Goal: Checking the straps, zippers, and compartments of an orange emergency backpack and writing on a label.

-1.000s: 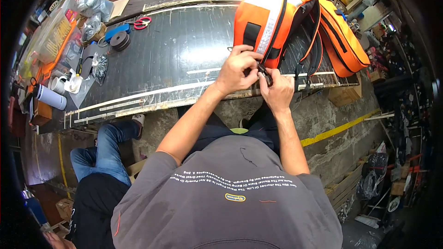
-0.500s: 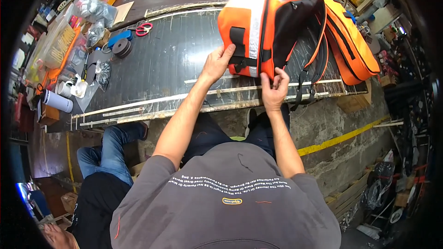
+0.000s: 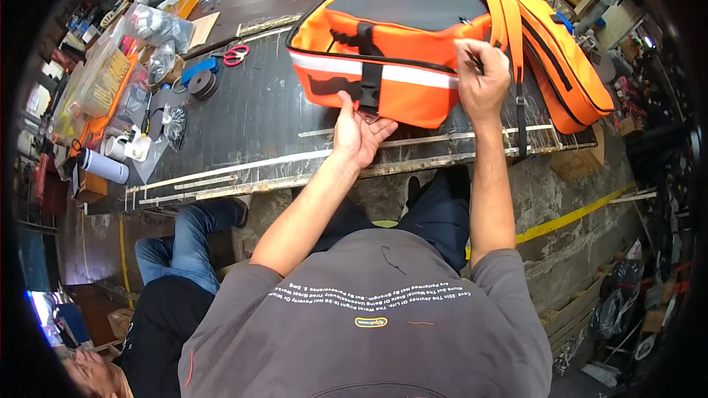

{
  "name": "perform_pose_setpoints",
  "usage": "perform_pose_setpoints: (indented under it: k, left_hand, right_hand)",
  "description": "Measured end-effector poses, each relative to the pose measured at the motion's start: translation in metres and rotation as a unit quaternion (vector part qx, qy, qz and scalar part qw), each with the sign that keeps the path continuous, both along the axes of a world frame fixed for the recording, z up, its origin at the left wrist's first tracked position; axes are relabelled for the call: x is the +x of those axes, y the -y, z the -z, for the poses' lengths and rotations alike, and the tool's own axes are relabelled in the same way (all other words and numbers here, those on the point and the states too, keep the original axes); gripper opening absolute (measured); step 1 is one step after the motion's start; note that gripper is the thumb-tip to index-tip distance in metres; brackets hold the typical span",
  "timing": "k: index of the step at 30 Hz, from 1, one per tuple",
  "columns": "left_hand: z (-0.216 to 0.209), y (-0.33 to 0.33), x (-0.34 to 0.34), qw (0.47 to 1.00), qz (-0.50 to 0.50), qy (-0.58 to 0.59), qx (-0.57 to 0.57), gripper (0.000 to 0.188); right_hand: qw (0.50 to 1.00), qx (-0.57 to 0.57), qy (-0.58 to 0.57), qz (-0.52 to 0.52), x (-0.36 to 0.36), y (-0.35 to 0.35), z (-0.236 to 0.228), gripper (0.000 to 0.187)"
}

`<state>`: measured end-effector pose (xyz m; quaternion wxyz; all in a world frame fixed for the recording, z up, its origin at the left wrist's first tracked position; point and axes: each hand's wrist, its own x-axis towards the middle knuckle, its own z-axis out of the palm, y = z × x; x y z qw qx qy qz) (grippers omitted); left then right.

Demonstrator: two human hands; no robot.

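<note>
An orange backpack (image 3: 413,100) with a dark grey panel, black zip lines and a white reflective band stands tilted on the work table. A black strap with a side-release buckle (image 3: 369,93) crosses its near face. My left hand (image 3: 359,138) is palm up at the lower edge below the buckle, its thumb against the fabric and its fingers stretched out. At the bag's right end, my right hand (image 3: 483,82) is closed in a pinch beside the zip line. Its fingertips hide exactly what part they grip; something small and dark shows there.
A second orange bag (image 3: 568,81) lies at the table's right end. On the left are red-handled scissors (image 3: 235,55), a black tape roll (image 3: 203,85), a white tumbler (image 3: 103,166) and plastic bins (image 3: 103,92). Another person in jeans (image 3: 188,239) sits at my left.
The backpack has been turned, so its buckled side now faces me and it extends farther left. My right hand has moved up and right to its end; my left hand has turned palm up beneath the buckle.
</note>
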<state>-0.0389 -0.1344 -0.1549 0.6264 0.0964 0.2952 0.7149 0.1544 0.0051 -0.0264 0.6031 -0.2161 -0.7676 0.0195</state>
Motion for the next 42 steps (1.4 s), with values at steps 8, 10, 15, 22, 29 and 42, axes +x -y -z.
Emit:
perform_pose_setpoints:
  k: [8,10,15,22,29,42]
  left_hand:
    - [0.050,0.017,-0.053,0.986,-0.059,0.150,-0.036,0.070]
    - [0.056,0.021,-0.058,0.989,-0.048,0.141,-0.016,0.070]
    - [0.057,0.026,-0.051,0.991,-0.042,0.124,-0.040,0.076]
    - [0.037,0.067,-0.050,0.949,-0.175,-0.066,-0.252,0.037]
    - [-0.054,0.066,0.002,0.571,-0.146,-0.805,0.069,0.032]
    - [-0.038,-0.014,0.037,0.572,0.019,-0.820,-0.006,0.038]
  right_hand:
    - [0.945,-0.299,-0.104,-0.080,0.018,0.023,0.084,0.021]
    - [0.942,-0.309,-0.095,-0.095,0.013,0.026,0.091,0.023]
    - [0.932,-0.331,-0.082,-0.121,-0.003,0.028,0.100,0.027]
    - [0.811,-0.524,-0.205,-0.159,0.006,0.014,0.147,0.034]
    - [0.662,-0.662,-0.315,-0.155,0.016,0.032,0.199,0.038]
    - [0.765,-0.496,-0.329,-0.248,0.003,0.052,0.184,0.042]
